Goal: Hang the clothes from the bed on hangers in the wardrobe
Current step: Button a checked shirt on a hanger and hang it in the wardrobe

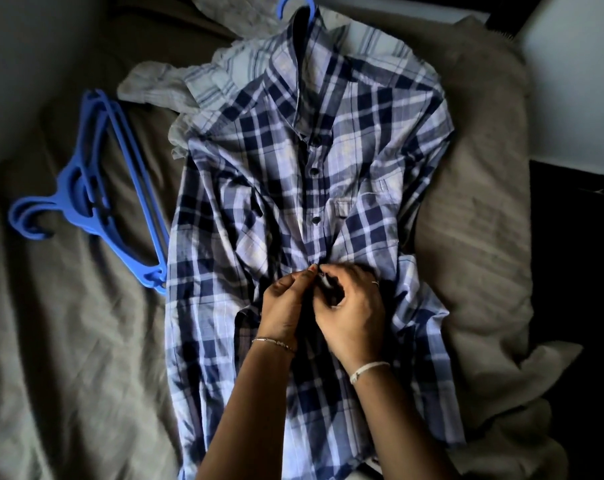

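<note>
A blue-and-white plaid shirt (328, 150) lay front-up along the middle of the bed (68, 341), its collar toward the top of the frame. A blue hanger (295, 5) sat inside it, with only the hook poking out above the collar. Three dark buttons (314, 172) down the upper front were fastened. Just below centre, the left hand (285, 306) and the right hand (352, 306) met at the front opening, each with curled fingers pinching an edge of the cloth; what lay between the fingertips was too dark to make out. A thin bracelet (274, 342) circled the left wrist and a pale band (368, 368) the right. A stack of spare blue hangers (96, 188) rested on the sheet at the left, its lower end touching the shirt's edge. A pale striped garment (220, 81) lay partly under the shirt at the upper left, and a rumpled duvet (473, 202) filled the right side.
</note>
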`<state>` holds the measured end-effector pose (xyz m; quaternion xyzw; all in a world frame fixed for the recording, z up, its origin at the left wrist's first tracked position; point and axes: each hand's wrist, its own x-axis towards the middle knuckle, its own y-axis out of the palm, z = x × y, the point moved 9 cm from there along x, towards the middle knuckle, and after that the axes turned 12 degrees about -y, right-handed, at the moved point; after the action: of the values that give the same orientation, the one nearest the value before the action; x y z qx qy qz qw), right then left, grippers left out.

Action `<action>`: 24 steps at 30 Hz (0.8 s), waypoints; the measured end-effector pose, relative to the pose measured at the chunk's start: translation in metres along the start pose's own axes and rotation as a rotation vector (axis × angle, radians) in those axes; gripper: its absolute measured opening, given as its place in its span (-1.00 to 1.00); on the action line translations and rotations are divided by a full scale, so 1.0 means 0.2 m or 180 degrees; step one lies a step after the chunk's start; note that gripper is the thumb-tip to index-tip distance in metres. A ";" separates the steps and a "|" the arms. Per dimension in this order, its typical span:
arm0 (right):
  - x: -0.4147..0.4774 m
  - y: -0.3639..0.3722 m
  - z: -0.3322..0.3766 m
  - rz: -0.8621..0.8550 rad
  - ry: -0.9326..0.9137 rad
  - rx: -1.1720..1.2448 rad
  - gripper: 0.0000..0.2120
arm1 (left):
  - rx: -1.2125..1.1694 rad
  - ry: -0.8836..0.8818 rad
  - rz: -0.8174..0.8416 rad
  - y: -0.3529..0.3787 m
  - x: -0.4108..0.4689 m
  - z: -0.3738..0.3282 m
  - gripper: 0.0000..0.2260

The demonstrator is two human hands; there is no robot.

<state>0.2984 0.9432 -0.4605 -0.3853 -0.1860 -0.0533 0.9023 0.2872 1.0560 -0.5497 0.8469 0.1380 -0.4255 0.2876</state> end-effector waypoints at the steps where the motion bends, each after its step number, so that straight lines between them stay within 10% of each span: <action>1: 0.00 0.00 -0.01 0.0004 0.0034 0.0078 -0.78 | -0.0016 -0.0016 -0.0018 -0.01 0.00 0.00 -0.89; 7: -0.05 0.07 -0.18 -0.0122 0.1127 0.1089 -0.88 | -0.0022 -0.0047 -0.0094 -0.03 0.02 0.02 -0.88; 24: -0.08 0.09 -0.28 -0.0206 0.1741 0.1363 -0.85 | 0.0235 0.0432 0.0006 0.01 0.01 0.01 -0.96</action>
<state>0.3045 0.9140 -0.5138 -0.1527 0.0436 -0.1430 0.9769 0.2883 1.0526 -0.5512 0.8839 0.1407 -0.3717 0.2466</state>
